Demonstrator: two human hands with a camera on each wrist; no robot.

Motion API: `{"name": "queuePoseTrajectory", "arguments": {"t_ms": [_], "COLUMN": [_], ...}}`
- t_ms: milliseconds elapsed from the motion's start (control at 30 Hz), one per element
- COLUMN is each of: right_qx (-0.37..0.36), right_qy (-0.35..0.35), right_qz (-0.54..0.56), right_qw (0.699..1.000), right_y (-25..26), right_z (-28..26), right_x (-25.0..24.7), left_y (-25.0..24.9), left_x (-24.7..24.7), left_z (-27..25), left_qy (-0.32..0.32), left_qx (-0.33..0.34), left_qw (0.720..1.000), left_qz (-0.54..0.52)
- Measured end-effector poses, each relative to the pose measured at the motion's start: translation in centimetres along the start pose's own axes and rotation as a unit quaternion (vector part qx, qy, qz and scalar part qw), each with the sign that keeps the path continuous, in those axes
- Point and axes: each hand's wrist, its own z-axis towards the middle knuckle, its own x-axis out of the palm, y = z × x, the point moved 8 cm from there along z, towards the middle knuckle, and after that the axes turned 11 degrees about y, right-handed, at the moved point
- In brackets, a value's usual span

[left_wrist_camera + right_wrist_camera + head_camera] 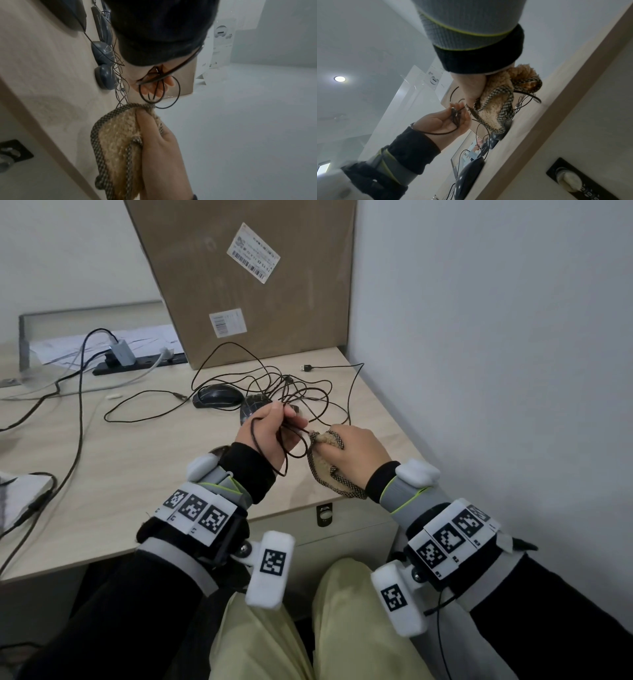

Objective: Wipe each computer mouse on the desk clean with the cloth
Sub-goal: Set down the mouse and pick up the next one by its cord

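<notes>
My left hand (282, 424) is raised above the desk (137, 460) and grips a bundle of looped black mouse cable (291, 440). In the left wrist view the cable loops (176, 93) hang from its curled fingers (154, 86). My right hand (342, 445) clutches a fuzzy tan cloth (323, 474) with a checkered border, and the cloth's tip meets the cable loops. A black mouse (217, 397) lies on the desk behind the hands. A second, marbled mouse (251, 405) is partly hidden by my left hand. The left wrist view shows several dark mice (103, 52) in a row.
A big cardboard box (246, 278) leans against the wall at the back. A power strip (137, 361) with a charger sits back left. Tangled cables and a USB plug (306, 368) spread over the desk. The wall is close on the right. A drawer lock (323, 513) sits under the front edge.
</notes>
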Motion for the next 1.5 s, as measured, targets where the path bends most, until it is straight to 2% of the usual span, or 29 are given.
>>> {"name": "queuePoseTrajectory", "arguments": {"t_ms": [67,133,200,333,400,500,633,700,767,867,967,1067,1167,1233,1300,1400,1500], "right_qx": [0.000,-0.001,0.004,0.025,0.045,0.062,0.069,0.070,0.065,0.048,0.015,-0.035,-0.074,-0.089,-0.086,-0.062,-0.025], "right_qy": [0.000,0.000,-0.010,-0.037,-0.071,-0.129,-0.154,-0.161,-0.154,-0.138,-0.096,-0.045,-0.023,0.003,0.017,0.017,0.019], "right_qz": [-0.001,-0.001,0.003,0.015,0.034,0.132,0.168,0.171,0.152,0.110,0.064,0.027,-0.003,-0.024,-0.027,-0.036,-0.039], "right_qw": [1.000,1.000,1.000,0.999,0.996,0.981,0.971,0.970,0.974,0.983,0.993,0.998,0.997,0.996,0.996,0.997,0.999], "right_y": [-0.4,-0.9,-1.6,-2.7,-3.4,-4.5,-3.5,-2.4,-1.3,0.3,1.7,2.8,3.3,3.3,3.0,1.7,-0.6], "right_z": [-0.2,-0.3,-0.4,-0.2,-0.2,-0.3,0.1,0.5,0.9,1.1,0.8,0.3,0.0,-0.1,0.0,0.0,-0.3], "right_x": [-0.3,-0.7,-1.4,-3.2,-4.7,-6.9,-6.7,-6.1,-5.4,-4.3,-3.0,-1.7,-0.9,-0.2,0.2,0.2,0.0], "left_y": [-0.4,-1.3,-2.3,-3.9,-4.4,-4.4,-4.9,-4.9,-4.2,-3.0,-2.0,-0.4,1.6,2.1,1.8,0.4,-1.1], "left_x": [-0.3,-1.2,-2.1,-3.8,-4.9,-6.8,-5.3,-3.6,-2.1,-0.8,-0.2,-0.2,-0.6,-0.5,-0.2,-1.3,-3.2], "left_z": [-0.1,-0.2,-0.2,-0.4,-0.3,-0.1,-0.2,-0.2,0.0,0.1,0.4,0.9,0.8,0.8,0.9,1.0,0.8], "left_qy": [-0.004,-0.022,-0.042,-0.092,-0.110,-0.133,-0.138,-0.128,-0.116,-0.113,-0.101,-0.071,-0.058,-0.032,-0.017,-0.068,-0.121], "left_qx": [-0.001,0.018,0.051,0.085,0.068,0.015,-0.018,-0.019,-0.022,-0.039,-0.046,-0.077,-0.147,-0.150,-0.123,-0.080,-0.056], "left_qw": [1.000,0.993,0.973,0.939,0.907,0.861,0.802,0.780,0.774,0.795,0.854,0.932,0.967,0.981,0.989,0.994,0.971], "left_qz": [0.018,0.114,0.221,0.321,0.402,0.491,0.581,0.612,0.622,0.594,0.507,0.348,0.198,0.122,0.079,-0.041,-0.198]}}
